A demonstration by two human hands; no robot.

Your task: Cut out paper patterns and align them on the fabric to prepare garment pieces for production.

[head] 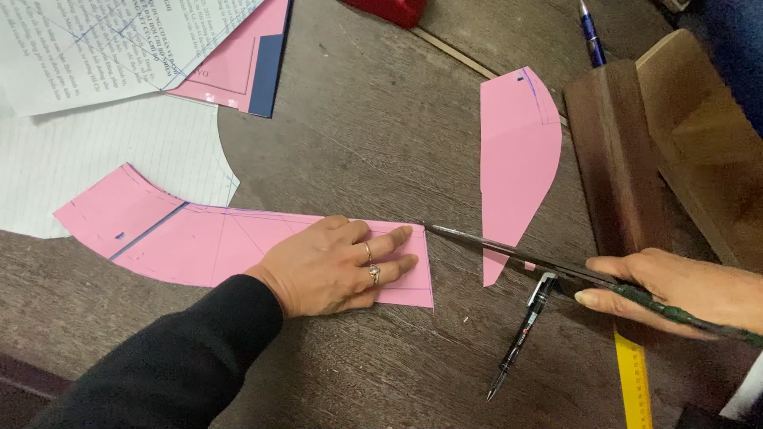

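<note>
My left hand (334,266), with two rings, lies flat on the right end of a long curved pink paper pattern piece (175,238), pressing it to the wooden table. My right hand (675,290) grips a pair of dark scissors (509,248) by the green handles. The blades are nearly closed and point left, with the tip at the pink piece's upper right corner. A second, leaf-shaped pink paper piece (517,151) lies apart to the right, under the blades' line.
A black pen (520,334) lies below the scissors, a yellow ruler (633,381) at the lower right. A dark wooden block (616,159) and lighter board (699,135) stand right. Lined paper (95,159), printed sheets (103,48), a pink-blue folder (250,63), a blue pen (590,32).
</note>
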